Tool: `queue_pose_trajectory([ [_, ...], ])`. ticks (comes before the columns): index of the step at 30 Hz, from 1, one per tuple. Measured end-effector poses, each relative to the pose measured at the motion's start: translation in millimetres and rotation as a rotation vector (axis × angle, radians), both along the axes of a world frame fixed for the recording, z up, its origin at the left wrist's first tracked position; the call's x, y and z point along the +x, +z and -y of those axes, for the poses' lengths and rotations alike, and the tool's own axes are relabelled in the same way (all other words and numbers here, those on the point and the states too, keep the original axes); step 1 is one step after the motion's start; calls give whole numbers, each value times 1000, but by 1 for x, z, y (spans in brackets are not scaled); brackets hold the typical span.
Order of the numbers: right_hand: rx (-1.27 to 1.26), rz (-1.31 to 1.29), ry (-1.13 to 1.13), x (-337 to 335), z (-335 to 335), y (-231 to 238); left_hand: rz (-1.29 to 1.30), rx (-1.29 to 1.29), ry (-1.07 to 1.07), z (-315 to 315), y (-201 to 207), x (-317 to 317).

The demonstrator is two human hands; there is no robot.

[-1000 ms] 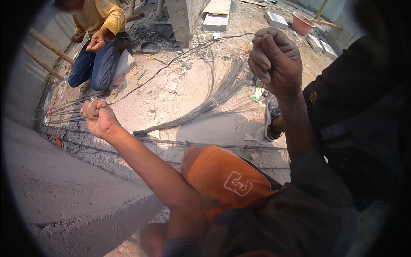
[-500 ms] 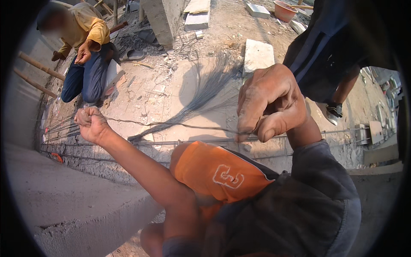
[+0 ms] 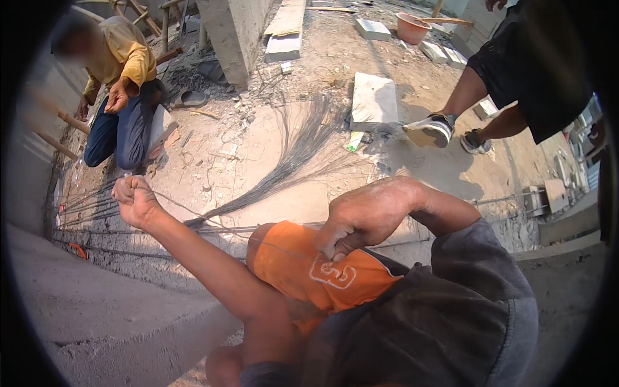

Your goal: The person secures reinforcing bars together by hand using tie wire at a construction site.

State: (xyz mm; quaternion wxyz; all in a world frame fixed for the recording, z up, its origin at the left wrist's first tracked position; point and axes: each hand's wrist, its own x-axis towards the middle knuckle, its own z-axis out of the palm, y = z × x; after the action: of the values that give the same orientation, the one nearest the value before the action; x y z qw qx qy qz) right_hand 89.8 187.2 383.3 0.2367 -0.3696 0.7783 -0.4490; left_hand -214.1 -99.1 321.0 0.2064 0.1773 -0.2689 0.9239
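Note:
My left hand (image 3: 134, 198) is closed in a fist around one end of a thin dark wire (image 3: 201, 216). The strand slants down to the right, and my right hand (image 3: 369, 216) pinches its other end in front of my orange shorts leg (image 3: 290, 251). Thumb and forefinger press together there, and the tip of the wire is hard to make out. Beyond both hands, a bundle of long loose wires (image 3: 277, 174) lies on the ground, fanned out at its far end and gathered tightly at its near end.
Steel bars (image 3: 90, 205) run along the trench edge near my left hand. A person in a yellow shirt (image 3: 126, 48) kneels at the far left; another person's shoe (image 3: 431, 129) is at the right. A pale block (image 3: 374, 100), a red tub (image 3: 412, 29) and a concrete post (image 3: 225, 39) stand farther off.
My right hand has moved down and left, toward my shorts, and the wire now slants downward. My left hand stays closed. The standing person at the right has shifted farther away.

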Motion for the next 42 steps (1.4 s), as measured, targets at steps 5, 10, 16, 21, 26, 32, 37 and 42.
queue_pose_trajectory([
  [5,-842,-184,-507,1,-23,52,-174,32,-57,4,-28,-31],
  [10,129,-776,-1389,-16,-85,1,-106,-141,2,-9,-4,-19],
  [16,148,-92,-225,34,-13,16,-306,-160,12,30,-27,-75],
  [21,-941,10,-605,30,-19,67,-236,-117,2,11,-9,-43],
  [26,238,-576,-1215,0,-82,15,-371,-110,80,-3,14,-42],
  [32,339,-318,-803,33,-25,19,-381,-188,221,37,23,-85],
  [37,442,-666,-903,35,3,46,-244,-299,186,55,23,-125],
  [42,561,-664,-987,24,9,31,-244,-576,270,-47,41,-49],
])
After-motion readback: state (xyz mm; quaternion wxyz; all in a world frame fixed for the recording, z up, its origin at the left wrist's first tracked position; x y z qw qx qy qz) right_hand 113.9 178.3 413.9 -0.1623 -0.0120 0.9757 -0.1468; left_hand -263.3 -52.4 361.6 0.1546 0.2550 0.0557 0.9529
